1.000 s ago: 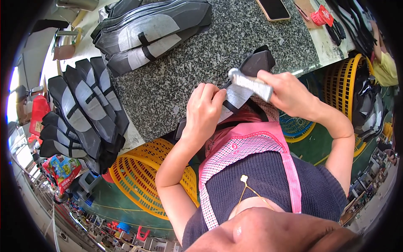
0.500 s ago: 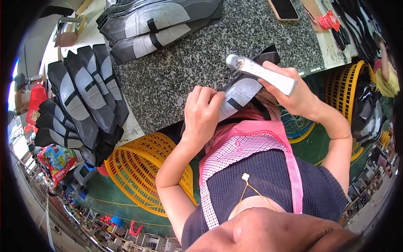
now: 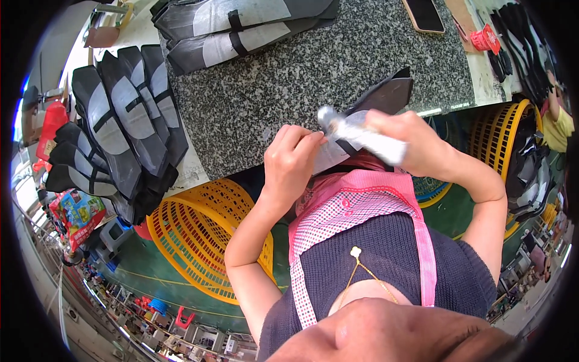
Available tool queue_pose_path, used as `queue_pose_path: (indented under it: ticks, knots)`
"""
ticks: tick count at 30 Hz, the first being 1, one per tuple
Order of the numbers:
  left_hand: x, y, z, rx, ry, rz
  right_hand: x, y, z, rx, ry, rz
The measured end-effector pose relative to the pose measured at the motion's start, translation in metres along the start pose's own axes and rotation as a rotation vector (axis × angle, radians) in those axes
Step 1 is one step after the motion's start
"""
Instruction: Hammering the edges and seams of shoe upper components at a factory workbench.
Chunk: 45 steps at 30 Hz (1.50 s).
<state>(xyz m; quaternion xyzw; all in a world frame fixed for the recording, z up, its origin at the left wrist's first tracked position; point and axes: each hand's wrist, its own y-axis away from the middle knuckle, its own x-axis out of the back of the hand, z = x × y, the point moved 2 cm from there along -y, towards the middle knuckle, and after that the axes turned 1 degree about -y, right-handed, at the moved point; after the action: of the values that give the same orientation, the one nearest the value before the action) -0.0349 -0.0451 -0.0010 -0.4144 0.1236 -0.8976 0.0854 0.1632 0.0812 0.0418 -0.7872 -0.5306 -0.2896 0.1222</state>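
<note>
The silvery tool [image 3: 369,140] is clamped in the right hand [image 3: 416,143], tip leftward beside the left hand [image 3: 291,161], pinched on the grey panel [image 3: 386,96].

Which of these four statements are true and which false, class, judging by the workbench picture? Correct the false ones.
1. The right hand holds a silvery tool. True.
2. The left hand holds the phone. False: the phone lies on the speckled slab; the left hand is at a grey-and-black piece.
3. The person's apron is pink. True.
4. The basket below the table on the left is blue. False: that basket is yellow.
</note>
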Motion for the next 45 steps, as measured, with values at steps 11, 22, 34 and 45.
queue_pose_path:
  ticks: [11,22,34,45]
  knots:
    - [-0.042,-0.068,0.018,0.054,-0.149,0.154,0.021,0.006,0.031,-0.262,0.099,0.232]
    - [-0.028,-0.058,0.015,-0.135,-0.25,0.013,0.027,0.003,0.016,-0.248,0.096,0.095]
    - [-0.009,-0.044,0.007,-0.001,-0.112,-0.016,0.007,0.003,0.011,-0.202,0.218,-0.002]
    - [0.002,-0.032,-0.009,-0.075,-0.146,-0.142,0.003,0.002,0.008,-0.165,0.124,-0.018]
